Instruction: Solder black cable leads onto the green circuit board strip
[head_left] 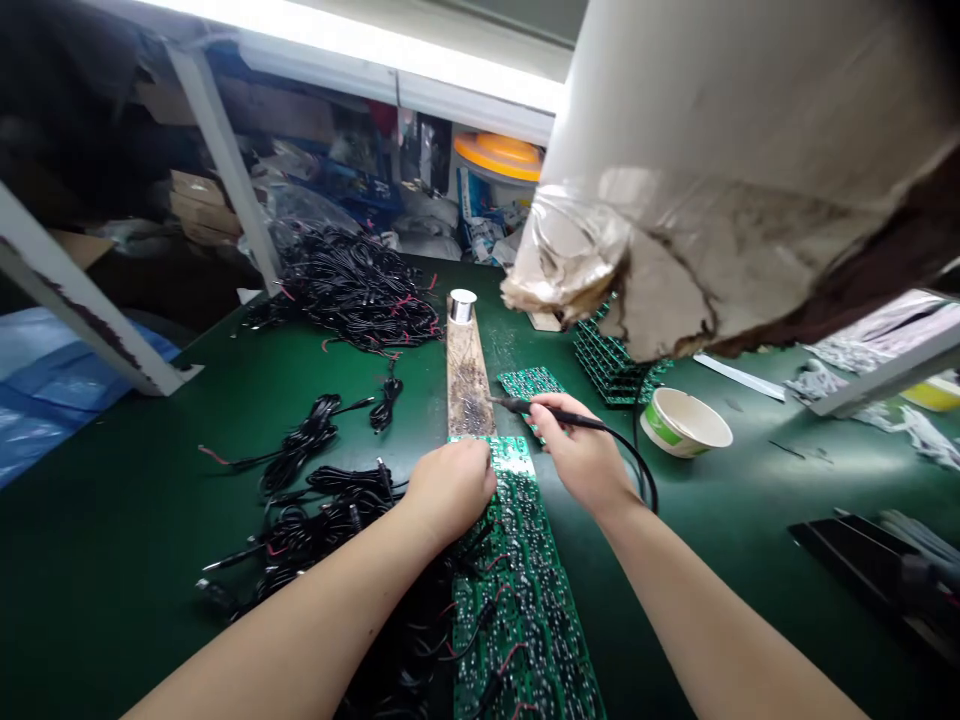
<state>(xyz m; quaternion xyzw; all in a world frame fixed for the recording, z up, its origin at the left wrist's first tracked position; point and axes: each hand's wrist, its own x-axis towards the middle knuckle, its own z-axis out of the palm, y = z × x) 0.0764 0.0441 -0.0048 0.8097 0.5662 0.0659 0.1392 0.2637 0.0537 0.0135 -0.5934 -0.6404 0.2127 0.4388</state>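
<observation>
On the green tabletop (150,600), black cables lie in a heaped pile (352,290) and loose bundles, with stacked boards (611,360) beyond. A long circuit board (525,590) runs toward the person, cables across its near part, none on its far end. There the left hand (450,490) rests, fingers pressed together; the right hand (577,450) has its fingers pinching a soldering iron (517,405) beside a wooden strip (469,385).

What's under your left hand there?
Under the left hand lies a long green printed circuit board, its white-marked end showing past the hand; the part beneath the palm is covered, so its components cannot be seen.
</observation>
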